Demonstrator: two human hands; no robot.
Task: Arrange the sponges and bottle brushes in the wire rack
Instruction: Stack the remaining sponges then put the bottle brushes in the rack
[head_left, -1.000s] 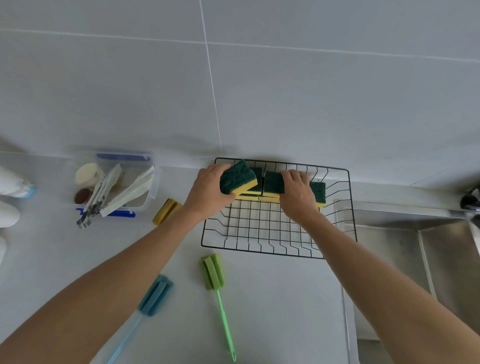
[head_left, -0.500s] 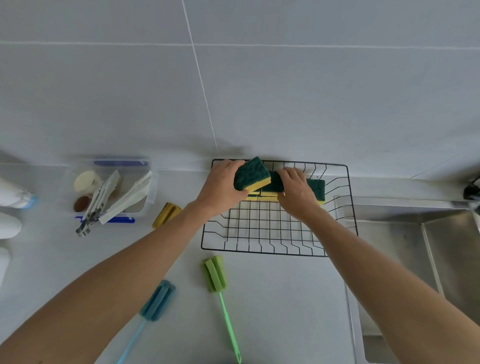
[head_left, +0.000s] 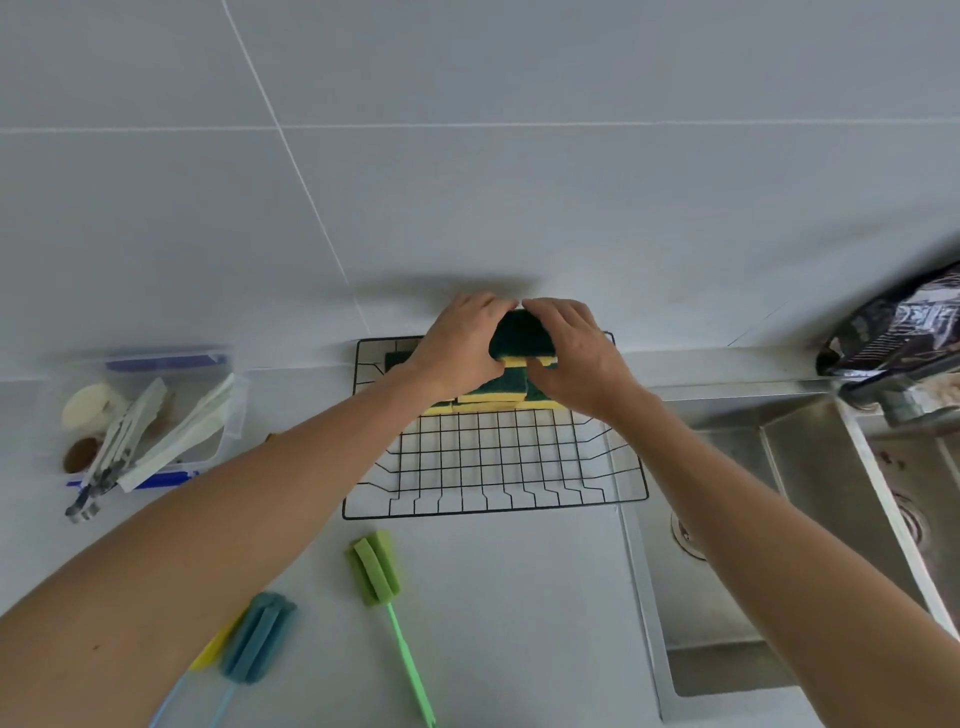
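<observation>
A black wire rack (head_left: 493, 506) sits on the counter against the wall. Several green-and-yellow sponges (head_left: 488, 397) are stacked along its back edge. My left hand (head_left: 462, 343) and my right hand (head_left: 576, 353) both grip one more sponge (head_left: 522, 340), green side up, on top of that stack. On the counter in front of the rack lie a green bottle brush (head_left: 376, 566) and a blue bottle brush (head_left: 257, 636). A yellow brush (head_left: 213, 652) pokes out from under my left forearm.
A clear plastic container (head_left: 228, 415) with tongs and small items stands at the left. A steel sink (head_left: 779, 519) lies right of the rack, with a dark faucet (head_left: 893, 338) above it. The tiled wall rises directly behind the rack.
My left hand has carried its sponge rightward onto the stack, and my right hand has come up to grip it too. The camera has moved closer.
</observation>
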